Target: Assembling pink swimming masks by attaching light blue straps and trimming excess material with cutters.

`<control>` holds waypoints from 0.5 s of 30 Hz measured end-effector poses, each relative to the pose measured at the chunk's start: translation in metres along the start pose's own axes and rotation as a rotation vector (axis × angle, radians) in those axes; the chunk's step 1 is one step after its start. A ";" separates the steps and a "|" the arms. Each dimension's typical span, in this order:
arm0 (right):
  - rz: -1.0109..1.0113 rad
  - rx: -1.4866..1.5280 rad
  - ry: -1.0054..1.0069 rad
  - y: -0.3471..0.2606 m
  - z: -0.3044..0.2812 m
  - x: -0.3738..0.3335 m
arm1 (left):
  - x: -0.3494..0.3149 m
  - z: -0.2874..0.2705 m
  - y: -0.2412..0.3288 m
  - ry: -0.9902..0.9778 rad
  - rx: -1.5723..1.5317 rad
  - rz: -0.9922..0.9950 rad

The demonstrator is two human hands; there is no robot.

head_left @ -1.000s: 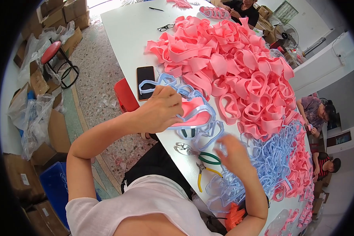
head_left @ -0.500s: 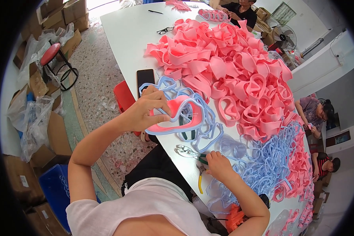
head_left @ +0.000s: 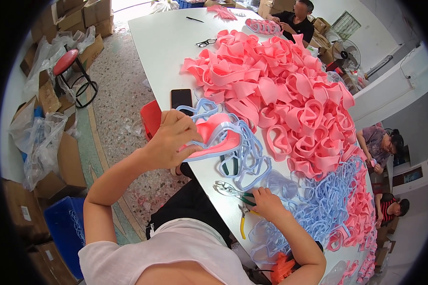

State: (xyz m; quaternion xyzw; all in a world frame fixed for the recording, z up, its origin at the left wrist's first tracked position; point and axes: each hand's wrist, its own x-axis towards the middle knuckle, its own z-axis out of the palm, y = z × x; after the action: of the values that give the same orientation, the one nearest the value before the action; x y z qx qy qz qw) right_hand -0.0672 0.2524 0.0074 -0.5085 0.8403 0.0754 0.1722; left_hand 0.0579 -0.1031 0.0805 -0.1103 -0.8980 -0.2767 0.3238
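My left hand (head_left: 173, 137) is closed on a light-blue goggle frame with a pink soft lining (head_left: 218, 151), gripping its left end and lifting it over the table's near edge. Beneath and behind it lie more light-blue frames (head_left: 256, 164), loosely tangled. A pair of pliers with a metal head (head_left: 227, 188) and green handles rests on the table; my right hand (head_left: 266, 202) is closed around the handle end. Just below that hand lie yellow-handled pliers (head_left: 243, 221). Another green-handled tool (head_left: 229, 166) shows partly under the frames.
A large heap of pink bands (head_left: 271, 85) covers the white table (head_left: 152, 38), with piled light-blue frames (head_left: 314, 204) at right. A phone (head_left: 181, 99) and glasses (head_left: 206, 42) lie toward the left edge. Three people sit around the table. A red stool (head_left: 65, 61) and boxes stand left.
The pink-and-blue frame in my left hand has tilted to a flatter angle, and that hand has turned slightly. My right hand stays at the pliers. The whole view has shifted a little.
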 end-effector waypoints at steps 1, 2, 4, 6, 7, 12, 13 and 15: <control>-0.014 -0.062 0.020 -0.001 0.004 0.000 | -0.001 -0.002 0.004 0.005 0.083 0.052; -0.028 -0.124 0.040 -0.001 0.006 0.000 | -0.001 -0.003 0.006 0.010 0.165 0.104; -0.024 -0.116 0.028 -0.004 0.009 0.000 | -0.002 -0.002 0.007 0.017 0.217 0.150; -0.017 -0.108 0.016 -0.007 0.008 0.003 | -0.003 -0.003 0.008 0.023 0.267 0.196; -0.029 -0.113 0.058 -0.006 0.008 0.004 | -0.003 -0.003 0.008 0.017 0.283 0.223; -0.059 -0.234 0.114 -0.011 -0.007 0.012 | 0.000 -0.007 0.010 -0.018 0.316 0.284; -0.028 -0.216 0.129 -0.012 -0.006 0.014 | 0.001 -0.008 0.010 -0.035 0.311 0.292; -0.001 -0.203 0.144 -0.012 -0.011 0.016 | 0.005 -0.012 0.010 -0.048 0.308 0.296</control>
State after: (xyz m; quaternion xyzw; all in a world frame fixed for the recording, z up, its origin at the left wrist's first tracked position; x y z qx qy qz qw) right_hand -0.0658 0.2301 0.0119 -0.5280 0.8382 0.1233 0.0592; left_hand 0.0641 -0.1014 0.0950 -0.1967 -0.9111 -0.0828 0.3527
